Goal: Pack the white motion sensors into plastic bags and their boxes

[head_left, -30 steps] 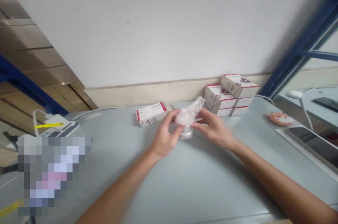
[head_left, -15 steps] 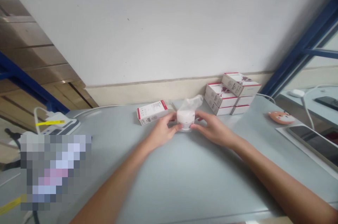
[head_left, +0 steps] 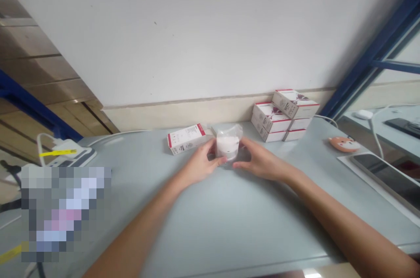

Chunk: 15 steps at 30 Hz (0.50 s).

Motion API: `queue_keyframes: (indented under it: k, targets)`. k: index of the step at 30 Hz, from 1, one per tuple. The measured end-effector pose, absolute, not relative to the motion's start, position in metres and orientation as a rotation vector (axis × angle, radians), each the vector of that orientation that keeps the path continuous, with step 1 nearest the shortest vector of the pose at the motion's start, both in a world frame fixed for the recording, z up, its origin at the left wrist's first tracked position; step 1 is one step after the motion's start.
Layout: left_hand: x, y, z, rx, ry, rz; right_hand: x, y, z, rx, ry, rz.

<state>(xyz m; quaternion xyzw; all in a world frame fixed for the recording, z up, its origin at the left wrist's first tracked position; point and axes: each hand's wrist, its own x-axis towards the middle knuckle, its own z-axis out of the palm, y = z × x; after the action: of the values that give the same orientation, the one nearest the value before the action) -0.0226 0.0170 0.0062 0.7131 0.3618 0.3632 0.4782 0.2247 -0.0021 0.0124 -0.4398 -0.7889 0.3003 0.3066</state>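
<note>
A small white rounded device (head_left: 227, 149) in a clear plastic bag (head_left: 231, 131) is at the middle of the table's far part. My left hand (head_left: 201, 162) grips it from the left, thumb across the front and fingers behind. On the other side, my right hand (head_left: 260, 160) is spread, its fingertips close against the bag's right edge and its thumb apart from the device; the fingers behind are partly hidden. Just left of the device lies a white and red box (head_left: 186, 139) on its side, its right end partly hidden by my left hand.
Several similar white and red boxes (head_left: 285, 114) are stacked by the wall. To the right are an orange animal-faced item (head_left: 344, 144) and a dark flat device (head_left: 383, 175). A white power strip (head_left: 74, 153) with cables sits left, beside a pixelated area.
My right thumb has come away from the device and that hand has loosened. The bag's top, earlier stretched out to the right, now stands above the device. The view has shifted slightly.
</note>
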Motion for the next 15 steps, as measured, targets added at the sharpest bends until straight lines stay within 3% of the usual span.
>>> queue_keyframes:
  k: [6,15]
  targets:
    - [-0.028,0.016,0.007,1.806,0.873,0.783,0.218,-0.004,0.015,-1.160,-1.996,0.769]
    - [-0.017,0.009,0.006,1.698,0.796,1.002,0.216,-0.003,0.011,-1.072,-1.912,0.619]
